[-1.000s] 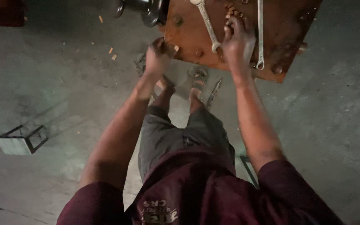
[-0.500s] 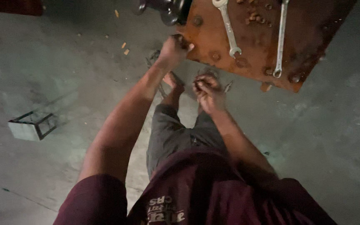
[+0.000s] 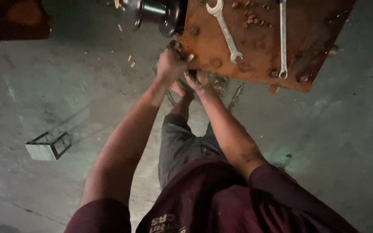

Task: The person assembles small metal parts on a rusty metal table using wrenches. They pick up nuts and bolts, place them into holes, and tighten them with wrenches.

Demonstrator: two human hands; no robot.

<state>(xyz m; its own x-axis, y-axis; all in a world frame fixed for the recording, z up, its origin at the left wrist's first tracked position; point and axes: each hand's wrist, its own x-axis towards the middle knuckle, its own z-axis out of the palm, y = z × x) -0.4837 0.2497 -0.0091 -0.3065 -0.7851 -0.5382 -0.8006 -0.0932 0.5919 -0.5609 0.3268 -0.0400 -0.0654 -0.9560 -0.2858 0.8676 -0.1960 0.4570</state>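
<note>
Gripping the near corner of a rusty steel plate (image 3: 260, 47), the left hand (image 3: 171, 62) is curled closed on its edge. Right hand (image 3: 197, 80) sits just beneath that edge, fingers bent; its hold cannot be told. Two wrenches (image 3: 225, 30) lie on top. Plate and dark cylindrical part (image 3: 158, 13) are cut off above.

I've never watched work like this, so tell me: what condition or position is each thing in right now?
Left hand: closed on the near edge of the plate.
Right hand: tucked just under that edge; what it holds is hidden.
Rusty plate: lying flat, bolts through it.
Short wrench: lying loose on the plate.
Long wrench: lying loose on the plate.
Loose nuts: scattered on the plate.
Small metal frame: lying on the floor.
</note>
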